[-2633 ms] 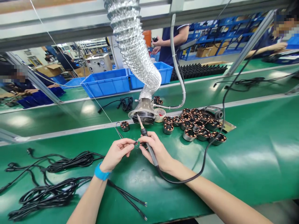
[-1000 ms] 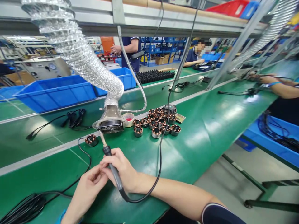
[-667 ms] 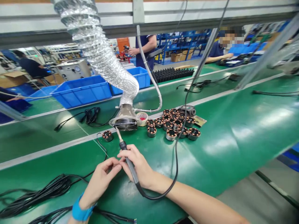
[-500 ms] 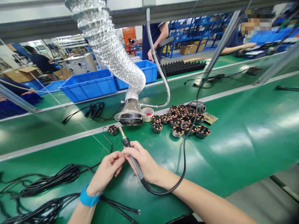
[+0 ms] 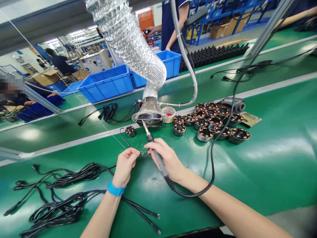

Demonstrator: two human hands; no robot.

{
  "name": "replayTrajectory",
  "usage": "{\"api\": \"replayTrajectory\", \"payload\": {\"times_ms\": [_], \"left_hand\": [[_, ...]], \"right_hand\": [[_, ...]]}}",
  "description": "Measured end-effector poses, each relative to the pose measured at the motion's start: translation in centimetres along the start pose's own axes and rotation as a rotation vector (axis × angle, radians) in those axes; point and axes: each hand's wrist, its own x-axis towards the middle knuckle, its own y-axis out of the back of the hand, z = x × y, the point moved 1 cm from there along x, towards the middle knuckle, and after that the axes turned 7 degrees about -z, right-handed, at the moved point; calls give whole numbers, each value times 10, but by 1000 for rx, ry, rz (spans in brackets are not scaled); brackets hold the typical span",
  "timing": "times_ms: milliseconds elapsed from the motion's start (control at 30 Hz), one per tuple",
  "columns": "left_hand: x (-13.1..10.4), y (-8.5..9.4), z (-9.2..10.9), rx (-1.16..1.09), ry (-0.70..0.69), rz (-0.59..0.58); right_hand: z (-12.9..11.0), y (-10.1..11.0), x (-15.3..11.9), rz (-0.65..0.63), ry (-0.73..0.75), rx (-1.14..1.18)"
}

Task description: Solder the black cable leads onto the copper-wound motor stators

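Observation:
My right hand [image 5: 167, 159] grips a black soldering iron [image 5: 155, 152] like a pen, its metal tip pointing up toward the fume extractor hood [image 5: 148, 117]. A small coil part sits under its fingers, mostly hidden. My left hand [image 5: 125, 165], with a blue wristband, pinches thin wire ends that run toward that part. A single copper-wound coil [image 5: 130, 131] with a black lead lies just beyond my left hand. A cluster of several copper-wound coils [image 5: 213, 122] lies to the right on the green mat [image 5: 260, 165].
Bundles of black cables [image 5: 61, 191] lie at the left. A silver flexible duct [image 5: 133, 43] hangs over the hood; a small white cup [image 5: 169, 114] stands beside it. Blue bins [image 5: 109, 82] sit on the far belt. Other people work behind and at far left.
The view swung right, then back left and down. My hands stayed together over the small part; my left fingers have drawn slightly apart from my right hand, with thin wires showing between them.

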Motion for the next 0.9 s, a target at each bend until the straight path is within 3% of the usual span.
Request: {"api": "replayTrajectory", "payload": {"times_ms": [200, 667, 900], "left_hand": [[11, -2, -4, -32, 2, 31], [13, -3, -2, -53, 24, 13], [13, -3, -2, -65, 23, 3]], "right_hand": [[-5, 12, 6, 221, -30, 4], [1, 7, -2, 94, -98, 159], [0, 6, -1, 123, -191, 276]]}}
